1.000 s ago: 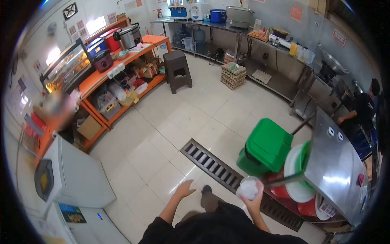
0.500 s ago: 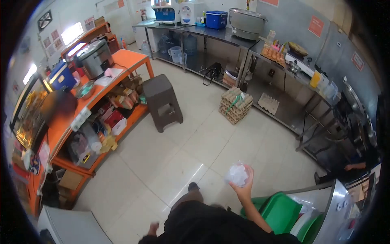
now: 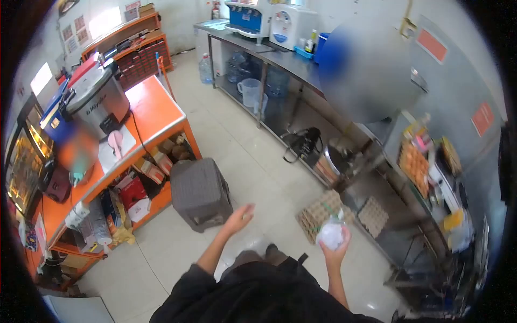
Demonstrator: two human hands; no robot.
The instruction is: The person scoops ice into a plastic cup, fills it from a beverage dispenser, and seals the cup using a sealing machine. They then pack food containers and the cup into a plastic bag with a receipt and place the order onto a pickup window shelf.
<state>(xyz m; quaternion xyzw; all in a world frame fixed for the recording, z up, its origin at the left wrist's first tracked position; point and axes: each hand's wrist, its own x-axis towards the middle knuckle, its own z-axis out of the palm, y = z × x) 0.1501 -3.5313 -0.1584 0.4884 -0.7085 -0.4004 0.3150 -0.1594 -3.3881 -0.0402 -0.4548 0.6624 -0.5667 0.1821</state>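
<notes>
A clear cup with white contents (image 3: 331,236) is held in my right hand (image 3: 340,248), its fingers wrapped round the side. Beyond the cup lies a stack of egg trays (image 3: 316,214) on the floor. My left hand (image 3: 238,219) is empty, fingers apart, in front of my body. The dark stool (image 3: 198,189) stands just beyond and left of it, and I cannot tell that they touch.
An orange counter (image 3: 161,107) with a large silver cooker (image 3: 99,102) runs along the left. Ahead stands a steel table (image 3: 296,67) with a water dispenser (image 3: 285,27). Water jugs and a black bag (image 3: 306,142) sit on its lower shelf. Steel shelving lines the right.
The view has moved forward, so the stool, egg trays and steel table are nearer. My left hand has come up into fuller view. The cup stays in my right hand; the green bin has left view.
</notes>
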